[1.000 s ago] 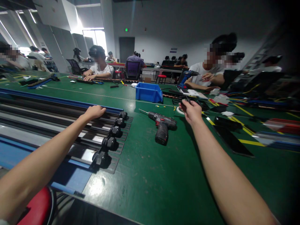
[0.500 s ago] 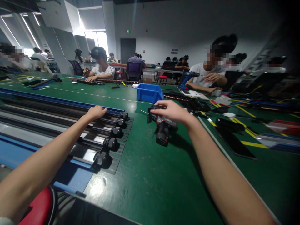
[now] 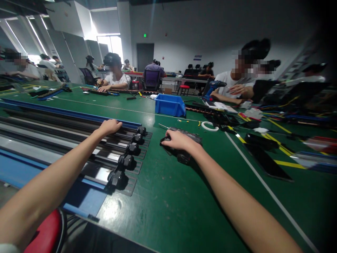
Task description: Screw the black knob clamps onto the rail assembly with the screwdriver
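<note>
Right hand: the person's right hand (image 3: 181,140) is clenched, thumb against fingers, on a small black part (image 3: 163,141); the part's exact form is hard to make out.
Black part: at the fingertips on the hand's 9 o'clock side, in front of the drill from this view; whether it touches the drill cannot be told. Its long axis seems to slope from 10 toward 4 o'clock.
Left hand: the left hand (image 3: 112,126) rests on the far side of the long rails (image 3: 52,131), fingers curled; whether it grips or only presses, the view does not tell.
Rails: long axis roughly 9 to 3 o'clock, the 3 o'clock ends facing the black part.
Knobs: five black knobs (image 3: 128,161) stand along those ends in a row from 1 to 7 o'clock, slotted plates (image 3: 131,186) beside them.
Part to knobs: the row lies at 9 o'clock from the part, across a strip of green table (image 3: 158,211); the left hand is nearer the far knobs, which sit at its 3 o'clock.
Drill: the drill (image 3: 193,136) lies partly hidden under the right hand, bit (image 3: 163,126) toward 10 o'clock.
Blue bin: the blue bin (image 3: 171,109) stands near 12 o'clock from the right hand.
White ring: the white ring (image 3: 210,129) lies at 2 o'clock from it.
</note>
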`<state>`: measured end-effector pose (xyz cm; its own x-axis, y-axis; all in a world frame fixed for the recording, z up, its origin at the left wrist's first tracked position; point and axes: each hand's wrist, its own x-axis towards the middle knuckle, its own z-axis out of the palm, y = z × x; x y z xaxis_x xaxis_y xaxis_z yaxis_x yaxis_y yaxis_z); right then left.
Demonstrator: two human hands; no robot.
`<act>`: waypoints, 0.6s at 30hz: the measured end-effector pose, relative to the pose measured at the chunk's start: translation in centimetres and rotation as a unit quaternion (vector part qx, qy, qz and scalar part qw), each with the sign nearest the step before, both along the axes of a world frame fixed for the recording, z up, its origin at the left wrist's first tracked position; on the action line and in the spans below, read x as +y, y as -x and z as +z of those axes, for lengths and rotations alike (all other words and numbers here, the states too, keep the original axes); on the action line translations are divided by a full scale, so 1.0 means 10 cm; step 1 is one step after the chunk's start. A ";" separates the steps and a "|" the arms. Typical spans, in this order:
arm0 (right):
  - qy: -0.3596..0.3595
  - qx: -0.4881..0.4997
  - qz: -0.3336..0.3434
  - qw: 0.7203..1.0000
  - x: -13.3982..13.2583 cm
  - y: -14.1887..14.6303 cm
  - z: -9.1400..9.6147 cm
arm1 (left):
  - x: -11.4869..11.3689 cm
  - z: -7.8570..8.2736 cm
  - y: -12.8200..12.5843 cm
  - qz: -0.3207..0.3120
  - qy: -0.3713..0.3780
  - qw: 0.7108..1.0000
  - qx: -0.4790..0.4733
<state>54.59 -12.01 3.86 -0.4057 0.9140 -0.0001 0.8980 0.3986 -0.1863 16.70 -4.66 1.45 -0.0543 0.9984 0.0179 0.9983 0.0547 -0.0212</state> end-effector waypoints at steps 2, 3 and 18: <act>-0.010 -0.010 -0.006 1.000 -0.01 0.01 -0.02 | 0.00 0.00 0.00 -0.001 0.000 1.000 0.000; -0.013 -0.012 -0.008 1.000 -0.02 0.02 -0.03 | 0.00 0.00 0.00 -0.002 0.000 1.000 0.000; 0.018 -0.033 -0.022 0.999 -0.08 0.05 0.02 | -0.03 0.03 -0.03 -0.008 0.002 1.000 0.003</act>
